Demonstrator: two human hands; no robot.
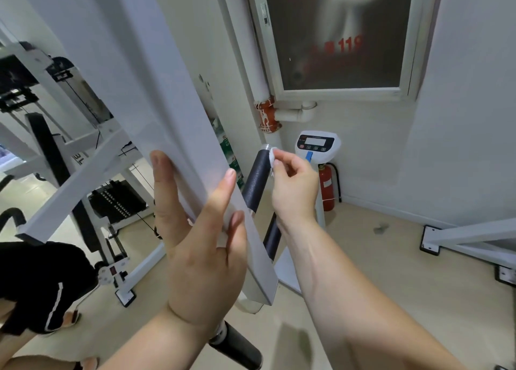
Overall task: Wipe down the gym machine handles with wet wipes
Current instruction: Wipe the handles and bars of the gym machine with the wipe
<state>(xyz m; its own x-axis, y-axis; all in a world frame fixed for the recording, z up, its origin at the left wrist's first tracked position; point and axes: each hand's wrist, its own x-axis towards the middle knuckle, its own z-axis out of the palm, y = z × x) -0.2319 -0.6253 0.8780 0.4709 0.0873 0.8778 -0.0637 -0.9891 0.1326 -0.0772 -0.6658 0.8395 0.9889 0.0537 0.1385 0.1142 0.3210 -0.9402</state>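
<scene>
Head view shows your right grip (293,182) pinching a small, crumpled white wet wipe (271,157) between thumb and fingertips. The other fingers are curled loosely behind it. The wipe touches the top end of a black handle (257,179), a slim cylinder with a pebbled, leather-like sleeve, just below its smooth silver end cap (265,147).

Your left grip (195,244) clasps the flat, matte white beam (173,118) that slants across the middle of the view. The thumb lies straight along the beam's left side and one finger lies straight along its right edge. The remaining fingers curl at that edge over a scrap of white material, and you cannot tell what it is.

A second black handle (237,347), smoother and rounder, juts out below your left wrist.

Behind the handle being wiped stands a white scale (318,143) with a rounded display head. A glossy red fire extinguisher (326,185) is just beside it, against the wall. A dark stack of weight plates (117,202) sits inside the white frame on the left, above the pale beige floor (391,258).
</scene>
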